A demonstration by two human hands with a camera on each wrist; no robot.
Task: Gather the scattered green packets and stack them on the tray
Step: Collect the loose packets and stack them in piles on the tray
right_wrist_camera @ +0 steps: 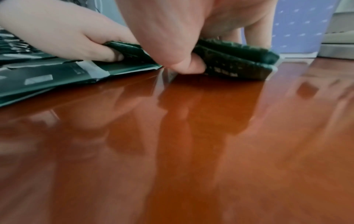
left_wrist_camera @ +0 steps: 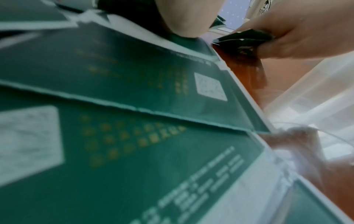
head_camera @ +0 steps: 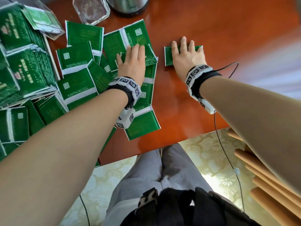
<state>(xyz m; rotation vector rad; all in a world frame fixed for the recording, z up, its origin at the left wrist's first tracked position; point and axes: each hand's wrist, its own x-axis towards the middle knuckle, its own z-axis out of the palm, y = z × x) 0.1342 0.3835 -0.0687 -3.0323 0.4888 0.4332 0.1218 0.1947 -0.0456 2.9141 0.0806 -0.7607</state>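
Observation:
Many green packets (head_camera: 78,56) lie scattered and overlapping on the left half of the red-brown table (head_camera: 219,33). My left hand (head_camera: 133,51) lies on the pile's right edge. In the right wrist view a packet edge (right_wrist_camera: 132,50) sits pinched between the left hand's (right_wrist_camera: 76,37) fingers. My right hand (head_camera: 184,46) is apart to the right and grips a small stack of green packets (head_camera: 168,57), fingers on top and thumb (right_wrist_camera: 184,62) curled under the stack (right_wrist_camera: 239,60). Taller packet stacks (head_camera: 24,62) stand at the far left. I cannot make out the tray.
A glass ashtray (head_camera: 91,10) and a steel kettle (head_camera: 128,4) stand at the back edge. A clear plastic piece (head_camera: 45,22) leans on the far-left stacks. Bare table lies right of my right hand. Wooden chair slats (head_camera: 268,185) are at lower right.

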